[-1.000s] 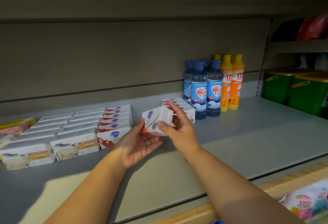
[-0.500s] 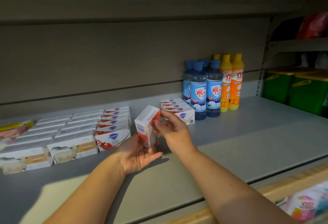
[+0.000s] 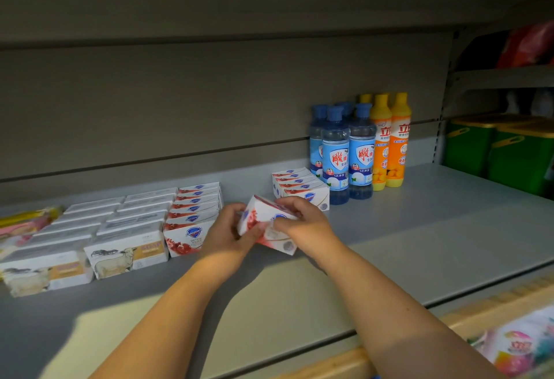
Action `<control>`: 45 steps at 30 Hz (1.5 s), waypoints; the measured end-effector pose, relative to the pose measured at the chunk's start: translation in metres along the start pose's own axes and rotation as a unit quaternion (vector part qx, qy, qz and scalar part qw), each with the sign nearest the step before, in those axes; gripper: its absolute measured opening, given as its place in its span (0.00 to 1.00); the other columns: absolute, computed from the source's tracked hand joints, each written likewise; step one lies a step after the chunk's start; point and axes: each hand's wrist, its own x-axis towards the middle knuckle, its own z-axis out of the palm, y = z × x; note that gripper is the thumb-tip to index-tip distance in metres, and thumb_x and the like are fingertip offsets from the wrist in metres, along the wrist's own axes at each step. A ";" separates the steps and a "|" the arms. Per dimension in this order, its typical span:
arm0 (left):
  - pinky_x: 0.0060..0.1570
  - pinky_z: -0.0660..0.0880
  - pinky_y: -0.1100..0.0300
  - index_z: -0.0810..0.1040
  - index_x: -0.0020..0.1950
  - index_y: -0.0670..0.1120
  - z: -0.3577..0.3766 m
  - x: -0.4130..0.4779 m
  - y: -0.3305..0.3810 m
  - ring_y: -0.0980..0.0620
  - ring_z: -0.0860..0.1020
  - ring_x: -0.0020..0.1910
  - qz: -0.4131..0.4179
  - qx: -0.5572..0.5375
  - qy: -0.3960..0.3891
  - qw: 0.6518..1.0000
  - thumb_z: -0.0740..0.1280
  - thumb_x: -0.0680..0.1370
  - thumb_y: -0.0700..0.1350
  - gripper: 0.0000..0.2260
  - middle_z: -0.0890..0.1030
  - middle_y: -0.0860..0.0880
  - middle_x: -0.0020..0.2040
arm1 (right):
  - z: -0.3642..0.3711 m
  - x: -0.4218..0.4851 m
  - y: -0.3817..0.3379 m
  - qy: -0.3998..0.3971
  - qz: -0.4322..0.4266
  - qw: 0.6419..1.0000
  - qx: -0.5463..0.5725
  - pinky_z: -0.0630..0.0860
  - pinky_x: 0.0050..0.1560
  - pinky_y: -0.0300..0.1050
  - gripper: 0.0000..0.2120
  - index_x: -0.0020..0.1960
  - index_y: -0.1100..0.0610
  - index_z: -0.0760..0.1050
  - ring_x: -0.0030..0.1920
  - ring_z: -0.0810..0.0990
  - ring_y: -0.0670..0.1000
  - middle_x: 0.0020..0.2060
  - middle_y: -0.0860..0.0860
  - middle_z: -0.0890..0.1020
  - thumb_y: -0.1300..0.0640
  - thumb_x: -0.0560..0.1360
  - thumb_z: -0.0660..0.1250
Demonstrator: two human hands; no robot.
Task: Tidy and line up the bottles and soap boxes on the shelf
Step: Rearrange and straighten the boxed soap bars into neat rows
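Clock centred on the held soap box [image 3: 260,213], 12 = shelf back wall.

Both hands are on it. L hand [image 3: 223,236] curls round its left end, and R hand [image 3: 302,222] has fingers curled over the top-right edge. Box is tilted, one corner down toward the shelf [image 3: 419,228]; can't tell if that corner touches. So it's not filed yet.

Job looks mostly done, by my est.:
- 9 o'clk: red-white row [image 3: 195,213] runs front to back, logos fwd, tidy.
- Further out at 9: sheep-print boxes [image 3: 126,254] in two columns, fronts approx level. Wide lens makes exact judging hard.
- 1 o'clk: short row [image 3: 302,189] of what looks like the same red-white brand. It's neat, just beside the blue bottles [image 3: 347,156].
- Approx 2 o'clk: orange bottles [image 3: 389,144] close against the blue ones, labels out.

Left to do, prob:
- This box needs a slot. Its print resembles both red-white rows, so front of the 1 o'clk row or the 9 o'clk row.
- Blue bottles look bunched rather than in clean files and may want a nudge.
- The two red-white rows sit well apart and could be merged.
- Pink-yellow packs [image 3: 24,222] at far 9 lie slanted; unclear if they're part of the job.

Green bins [image 3: 509,153] at 2–3 o'clk are in the next bay, not this shelf's concern.
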 end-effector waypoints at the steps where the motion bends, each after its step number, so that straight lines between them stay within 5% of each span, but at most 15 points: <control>1: 0.49 0.77 0.57 0.71 0.50 0.53 0.002 -0.002 -0.001 0.54 0.81 0.47 -0.010 -0.014 -0.030 0.999 0.72 0.73 0.42 0.12 0.81 0.51 0.48 | -0.001 0.000 0.001 0.005 -0.012 0.999 -0.037 0.76 0.43 0.35 0.16 0.53 0.51 0.77 0.48 0.77 0.47 0.49 0.48 0.79 0.66 0.68 0.68; 4: 0.54 0.78 0.53 0.72 0.51 0.50 0.006 -0.005 -0.003 0.51 0.82 0.51 -0.019 -0.040 -0.091 0.995 0.72 0.73 0.40 0.13 0.83 0.50 0.50 | -0.007 0.003 0.004 0.031 -0.085 0.978 -0.189 0.69 0.48 0.29 0.20 0.55 0.51 0.79 0.51 0.73 0.44 0.51 0.47 0.77 0.65 0.66 0.66; 9: 0.60 0.75 0.57 0.74 0.58 0.49 0.007 -0.007 -0.011 0.58 0.80 0.54 0.015 0.054 -0.198 0.978 0.71 0.75 0.40 0.14 0.82 0.52 0.54 | -0.025 0.006 0.005 0.015 -0.090 0.899 -0.429 0.71 0.60 0.44 0.22 0.60 0.46 0.77 0.62 0.70 0.53 0.60 0.49 0.78 0.60 0.67 0.64; 13: 0.70 0.60 0.65 0.57 0.75 0.54 0.008 -0.008 -0.014 0.64 0.64 0.69 0.135 0.227 -0.258 0.929 0.67 0.77 0.50 0.30 0.67 0.60 0.70 | -0.020 0.007 0.006 0.014 -0.055 0.848 -0.528 0.61 0.66 0.49 0.24 0.67 0.46 0.69 0.68 0.61 0.54 0.67 0.50 0.70 0.52 0.71 0.63; 15: 0.69 0.60 0.65 0.59 0.74 0.52 0.009 -0.010 -0.014 0.60 0.64 0.69 0.162 0.256 -0.239 0.923 0.65 0.77 0.51 0.27 0.68 0.57 0.69 | -0.008 0.002 0.009 0.013 -0.061 0.853 -0.518 0.57 0.68 0.54 0.24 0.66 0.47 0.69 0.68 0.59 0.54 0.66 0.50 0.69 0.44 0.70 0.62; 18: 0.61 0.56 0.79 0.65 0.71 0.50 0.010 -0.012 -0.013 0.59 0.67 0.66 0.180 0.279 -0.216 0.918 0.65 0.78 0.52 0.23 0.71 0.53 0.68 | 0.001 -0.002 0.015 0.012 -0.080 0.857 -0.508 0.57 0.66 0.56 0.27 0.65 0.46 0.68 0.68 0.60 0.54 0.64 0.49 0.70 0.35 0.70 0.59; 23: 0.66 0.46 0.70 0.51 0.78 0.50 0.009 -0.006 -0.025 0.54 0.52 0.76 0.074 0.361 -0.247 0.896 0.56 0.80 0.59 0.31 0.52 0.52 0.78 | -0.014 0.015 0.023 0.033 -0.065 0.860 -0.504 0.59 0.65 0.54 0.24 0.66 0.46 0.67 0.68 0.60 0.52 0.66 0.49 0.68 0.41 0.72 0.60; 27: 0.71 0.51 0.63 0.58 0.77 0.51 0.014 -0.004 -0.029 0.51 0.53 0.75 0.047 0.380 -0.260 0.887 0.52 0.82 0.56 0.24 0.55 0.49 0.77 | -0.021 0.032 0.033 0.067 -0.067 0.866 -0.490 0.55 0.68 0.54 0.26 0.68 0.47 0.66 0.72 0.55 0.50 0.69 0.46 0.67 0.42 0.72 0.61; 32: 0.66 0.54 0.66 0.66 0.72 0.51 0.013 -0.004 -0.029 0.50 0.58 0.73 0.057 0.361 -0.245 0.898 0.54 0.82 0.52 0.19 0.62 0.47 0.74 | -0.027 0.052 0.046 0.078 -0.091 0.852 -0.509 0.50 0.70 0.55 0.29 0.73 0.50 0.60 0.74 0.51 0.50 0.73 0.47 0.62 0.42 0.75 0.59; 45: 0.67 0.53 0.67 0.65 0.74 0.53 0.013 -0.002 -0.027 0.52 0.57 0.73 0.033 0.347 -0.238 0.907 0.56 0.81 0.52 0.20 0.61 0.50 0.74 | -0.035 0.083 0.058 0.065 -0.133 0.854 -0.498 0.54 0.69 0.56 0.31 0.73 0.49 0.62 0.73 0.55 0.50 0.72 0.46 0.64 0.37 0.74 0.60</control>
